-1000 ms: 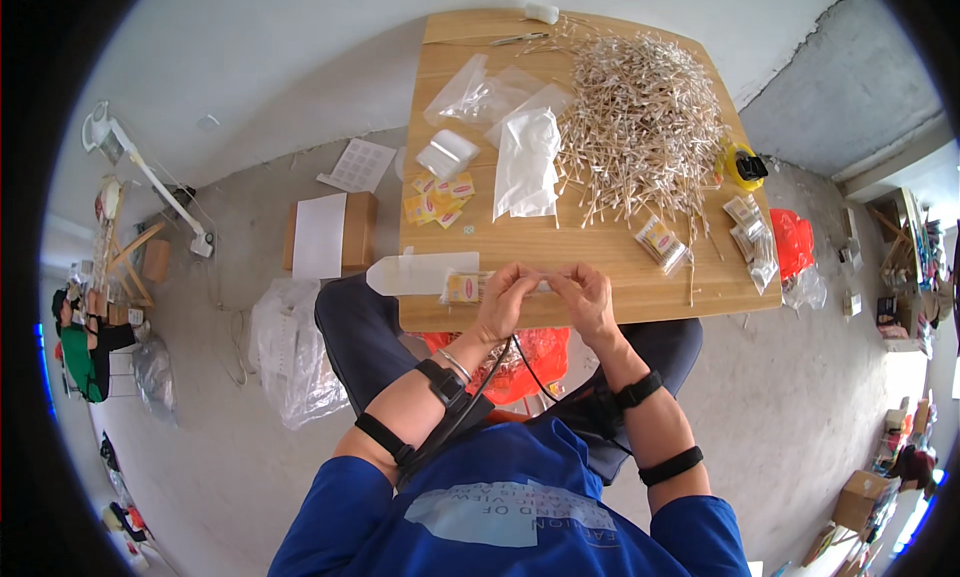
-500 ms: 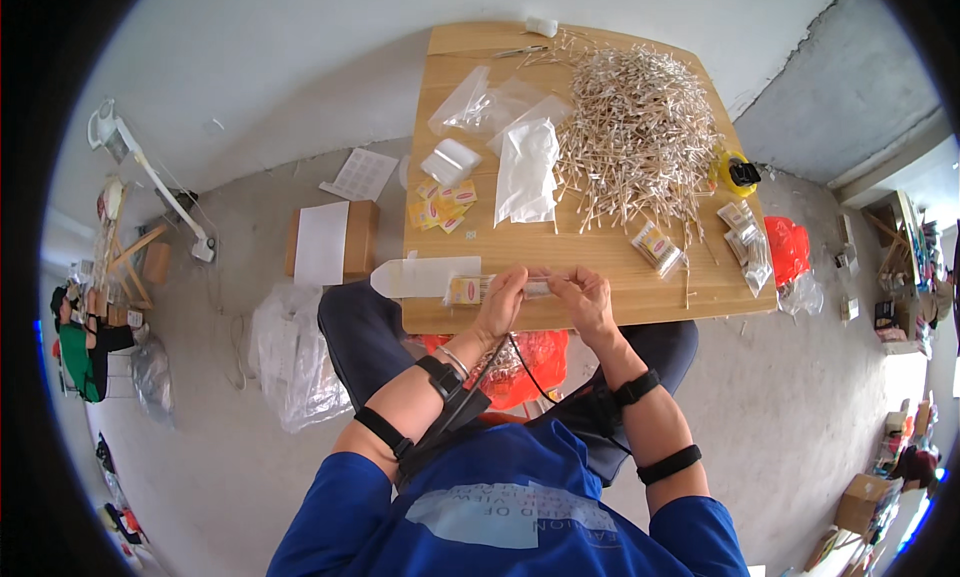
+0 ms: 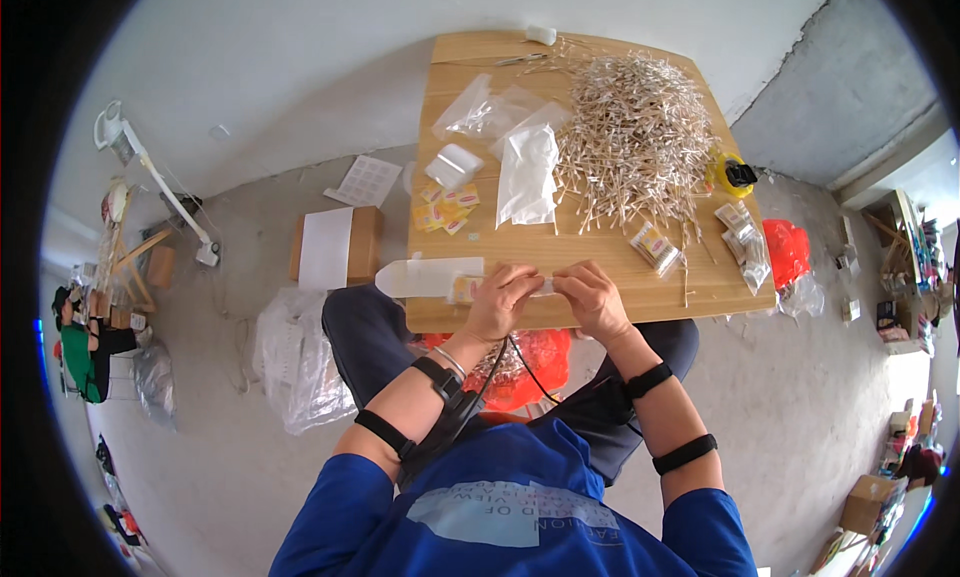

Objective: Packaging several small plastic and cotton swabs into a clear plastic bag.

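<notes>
Packet [image 3: 463, 288], clear film around white swab sticks and a small yellow-and-white card, lies crosswise near the close edge of the table [image 3: 560, 252], between and partly under the two hands. The tabletop is smooth, pale wood grain with rounded far corners. On it rises a heap [image 3: 640, 137] of thin sticks with white cotton tips, tangled in every direction and ragged at its border. Left of it lie limp, glossy bags [image 3: 495, 107], a creased white sheet [image 3: 528, 177], a stack of shiny film [image 3: 453, 166] and scattered flat cards [image 3: 445, 209]. A long white strip [image 3: 430, 278] with one tapered end reaches toward the packet. To the right are a filled pack [image 3: 655, 247], crinkled and shiny, and a round yellow-and-black object [image 3: 738, 175].

The packet is slim and oblong, its card at the left end; its middle is hidden by fingers, and a bit of clear film shows between the fingertips. The left hand [image 3: 503, 299] is closed over its middle, fingers bent; the right hand [image 3: 590, 295] pinches the film at the right end, fingers curled.

Half a second ago more of the packet's length was visible between the hands; now the left hand covers more of it, and the right hand's fingers are more tightly bent.
</notes>
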The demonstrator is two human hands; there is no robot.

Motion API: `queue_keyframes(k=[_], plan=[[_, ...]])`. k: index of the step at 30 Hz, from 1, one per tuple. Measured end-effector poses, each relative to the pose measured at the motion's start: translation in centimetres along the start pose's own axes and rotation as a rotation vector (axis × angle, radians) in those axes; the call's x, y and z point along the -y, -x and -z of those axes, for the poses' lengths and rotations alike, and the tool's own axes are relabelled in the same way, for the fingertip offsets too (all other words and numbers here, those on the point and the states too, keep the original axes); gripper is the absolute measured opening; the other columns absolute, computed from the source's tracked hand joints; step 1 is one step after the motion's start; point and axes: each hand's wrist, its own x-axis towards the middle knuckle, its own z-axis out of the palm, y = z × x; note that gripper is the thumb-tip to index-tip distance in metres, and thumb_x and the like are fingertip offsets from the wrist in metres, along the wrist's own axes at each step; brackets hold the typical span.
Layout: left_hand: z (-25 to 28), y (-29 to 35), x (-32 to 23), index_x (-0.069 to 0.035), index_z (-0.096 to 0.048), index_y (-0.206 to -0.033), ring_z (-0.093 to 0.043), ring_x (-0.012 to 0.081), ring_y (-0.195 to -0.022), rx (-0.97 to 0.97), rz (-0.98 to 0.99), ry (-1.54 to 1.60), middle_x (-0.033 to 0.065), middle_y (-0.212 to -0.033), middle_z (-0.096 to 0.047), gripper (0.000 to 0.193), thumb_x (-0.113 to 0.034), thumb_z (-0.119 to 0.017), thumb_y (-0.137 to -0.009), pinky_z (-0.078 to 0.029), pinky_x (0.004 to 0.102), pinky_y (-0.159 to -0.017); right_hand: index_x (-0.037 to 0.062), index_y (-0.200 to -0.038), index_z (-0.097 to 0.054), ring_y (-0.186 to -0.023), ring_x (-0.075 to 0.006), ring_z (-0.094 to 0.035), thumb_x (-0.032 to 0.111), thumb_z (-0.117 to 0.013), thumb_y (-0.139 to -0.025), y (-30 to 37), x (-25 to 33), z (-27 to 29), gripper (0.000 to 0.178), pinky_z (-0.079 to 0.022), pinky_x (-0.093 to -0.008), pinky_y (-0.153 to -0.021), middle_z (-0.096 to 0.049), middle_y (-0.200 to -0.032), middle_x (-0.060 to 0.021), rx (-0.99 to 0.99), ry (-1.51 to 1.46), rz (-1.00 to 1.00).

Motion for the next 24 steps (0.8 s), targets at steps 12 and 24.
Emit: queue_keyframes(k=[12, 24], plan=[[1.1, -0.5, -0.8, -0.013, -0.073, -0.094, -0.058, 0.0170, -0.090, 0.043, -0.232, -0.346, -0.0042, -0.091, -0.063, 0.024, -0.014, -0.062, -0.072, -0.049, 0.0344, -0.081, 0.0051, -0.100, -0.066, -0.084, -0.0238, -0.062, 0.004, -0.063, -0.067, 0.4, 0.4, -0.1, 0.032, -0.052, -0.0364, -0.073, -0.064, -0.096, -0.0066, -0.023, 0.261, 0.199], [1.3, -0.9, -1.4, -0.015, -0.074, -0.097, -0.056, 0.0144, -0.089, 0.085, -0.228, -0.467, -0.0067, -0.094, -0.065, 0.025, -0.017, -0.064, -0.074, -0.043, 0.0337, -0.085, 0.0050, -0.100, -0.066, -0.087, -0.0215, -0.062, 0.014, -0.061, -0.071, 0.3, 0.8, -0.5, 0.030, -0.052, -0.0337, -0.074, -0.062, -0.102, -0.0076, 0.016, 0.474, 0.230]])
